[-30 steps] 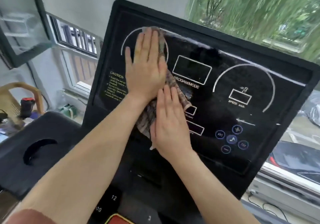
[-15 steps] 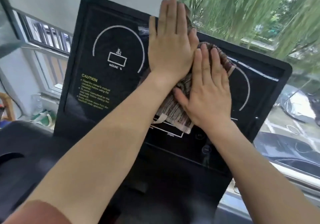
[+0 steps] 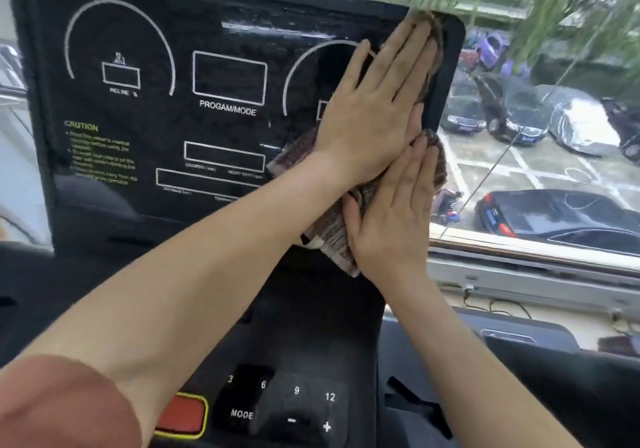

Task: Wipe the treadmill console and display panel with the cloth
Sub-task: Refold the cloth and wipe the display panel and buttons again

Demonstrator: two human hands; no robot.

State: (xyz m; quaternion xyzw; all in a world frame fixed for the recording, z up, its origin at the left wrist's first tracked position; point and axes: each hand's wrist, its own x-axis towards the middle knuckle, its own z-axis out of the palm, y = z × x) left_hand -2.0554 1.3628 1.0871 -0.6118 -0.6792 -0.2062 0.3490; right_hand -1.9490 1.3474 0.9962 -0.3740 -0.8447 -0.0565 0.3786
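The black display panel (image 3: pixel 180 77) of the treadmill stands upright, with white arcs, boxes and yellow caution text. A brown striped cloth (image 3: pixel 332 236) lies flat against its right side. My left hand (image 3: pixel 374 108) presses the upper part of the cloth near the panel's top right corner, fingers straight. Just below, my right hand (image 3: pixel 394 215) presses the lower part of the cloth with flat fingers, at the panel's right edge. Most of the cloth is hidden under both hands.
Below the panel is the console (image 3: pixel 294 402) with number keys, a MODE key and a red stop button (image 3: pixel 181 414). A window (image 3: pixel 554 136) to the right looks onto parked cars. Its sill (image 3: pixel 533 267) runs close to the panel's right edge.
Both hands have slid the cloth rightward across the panel, from the left arc through the top middle to the right edge. The view has shifted lower, showing the console keys.
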